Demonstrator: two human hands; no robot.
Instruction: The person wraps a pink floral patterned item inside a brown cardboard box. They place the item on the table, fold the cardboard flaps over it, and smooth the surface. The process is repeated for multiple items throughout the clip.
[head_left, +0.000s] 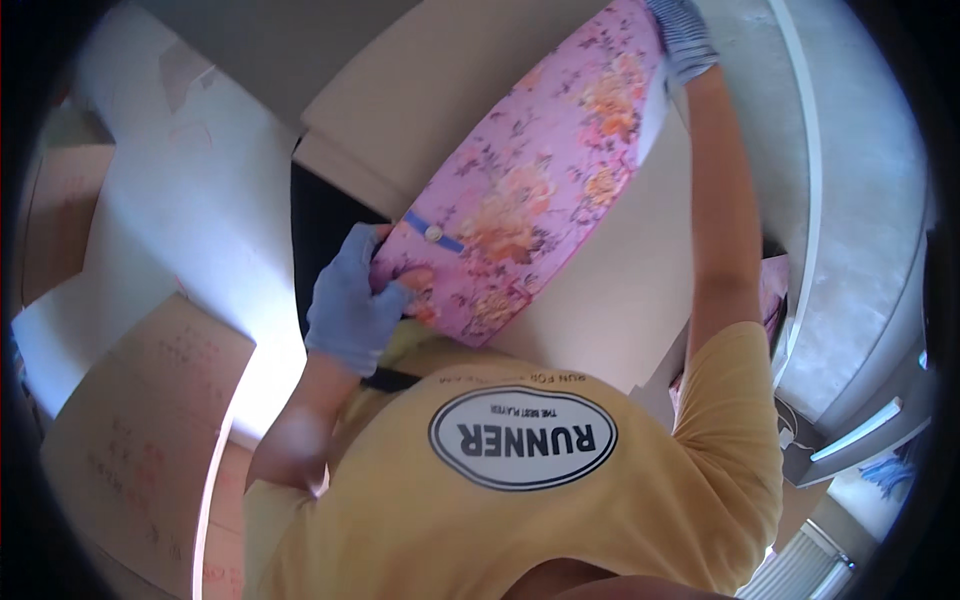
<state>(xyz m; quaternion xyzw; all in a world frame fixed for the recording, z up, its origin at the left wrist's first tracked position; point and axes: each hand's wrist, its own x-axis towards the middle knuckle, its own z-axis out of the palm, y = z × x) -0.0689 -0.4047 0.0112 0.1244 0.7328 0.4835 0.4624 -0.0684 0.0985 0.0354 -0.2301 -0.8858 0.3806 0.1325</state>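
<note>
A long pink floral cloth (510,190) stretches slantwise between my hands, above a cardboard surface. A short blue strap with a round pale button (433,234) lies across its near end. My left hand (355,300), in a blue-grey glove with bare fingertips, is closed on the near left corner, thumb and fingers pinching the cloth. My right arm reaches far out. My right hand (688,40), in a striped grey glove, is closed at the cloth's far end by the top of the picture; its fingertips are partly cut off. White shows along the cloth's right edge.
The brown cardboard (590,300) spreads under the cloth. Cardboard boxes (140,430) with red handwriting stand at the left, near a white surface (200,190). To the right runs a pale curved edge (812,150). More pink floral cloth (773,285) shows beside my right arm.
</note>
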